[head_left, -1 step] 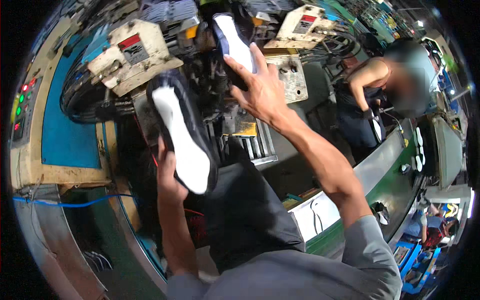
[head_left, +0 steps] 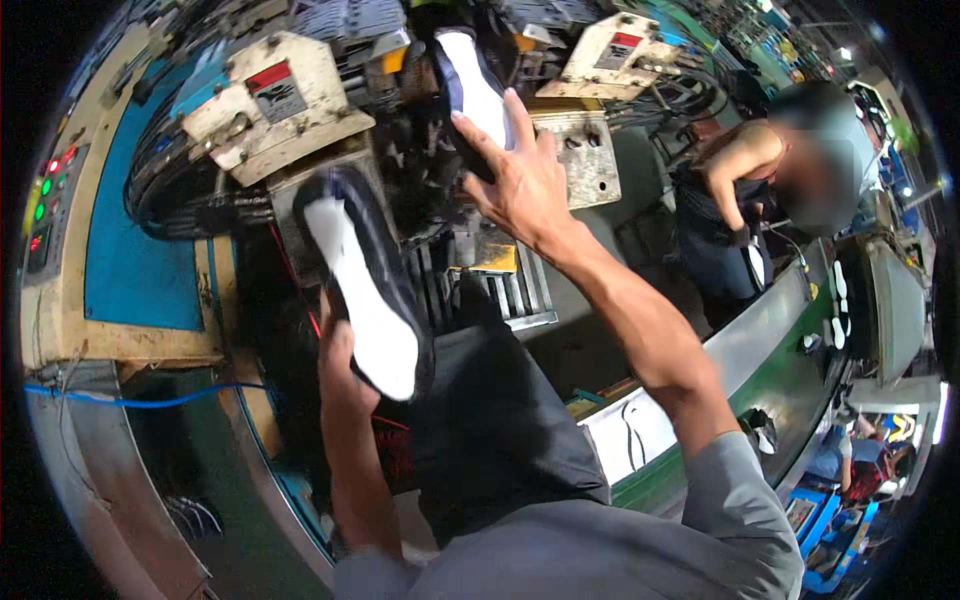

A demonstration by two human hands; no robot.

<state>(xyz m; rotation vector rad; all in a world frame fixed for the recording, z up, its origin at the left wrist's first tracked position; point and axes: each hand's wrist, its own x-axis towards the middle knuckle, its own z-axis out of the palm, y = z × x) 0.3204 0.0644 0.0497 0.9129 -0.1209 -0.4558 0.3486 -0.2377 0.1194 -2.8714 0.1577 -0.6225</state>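
I have the left hand (head_left: 350, 378) clamped on the wider, near end of a black shoe (head_left: 368, 300), thumb along its left edge and the other fingers mostly hidden behind it. Its white bottom faces up at my camera. My right hand (head_left: 532, 190) reaches farther out, fingers spread over a second black shoe (head_left: 470, 80), index on one edge, middle finger near the other; I cannot tell whether they grip. That shoe sits between two off-white machine housings (head_left: 275, 100), each with a red-and-grey label.

Below the right hand I get a yellow block (head_left: 490, 258) and metal slats (head_left: 515, 295). Out to my left are a blue panel (head_left: 140, 250), a control box (head_left: 45, 205) with lit red and green lamps, and a blue hose (head_left: 150, 402). Out right, a co-worker (head_left: 735, 170) bends over a white-bottomed shoe (head_left: 755, 264) beside a green conveyor (head_left: 765, 380).
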